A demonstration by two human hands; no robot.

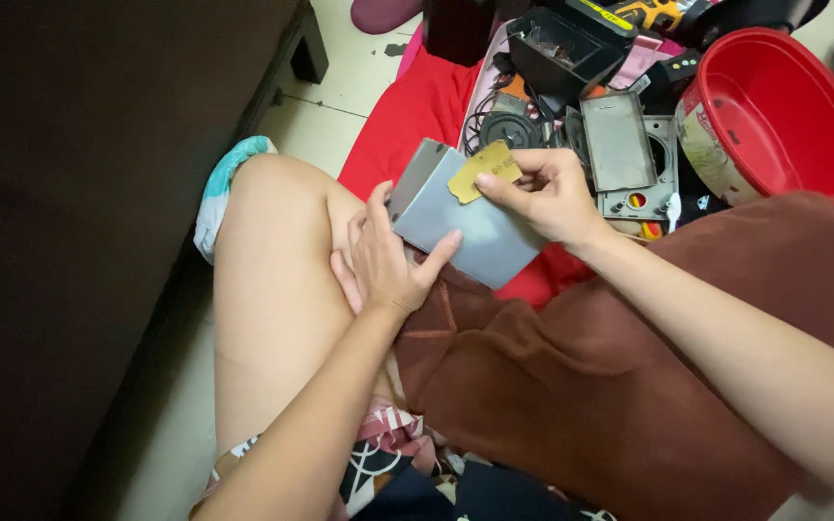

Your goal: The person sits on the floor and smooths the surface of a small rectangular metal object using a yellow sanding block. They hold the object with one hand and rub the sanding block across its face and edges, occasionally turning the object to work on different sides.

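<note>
Down on the cluttered tiled floor (340,121), left hand (383,260) braces the flat grey metal box (465,227); right hand (547,193) pinches a tan card (483,172) — best kept flat against the edge.

The floor (325,116) is laid with pale, cream tiles, with dark grout lines and a few small scuffs showing near the top of the view. Along the left stands a big dark piece of furniture (79,222), its side almost black and featureless, with a short squared foot (307,53) resting on the tiles. A bright red cloth (407,106) is spread over the floor further in. The light is even and soft, indoor, with no hard shadows.
</note>
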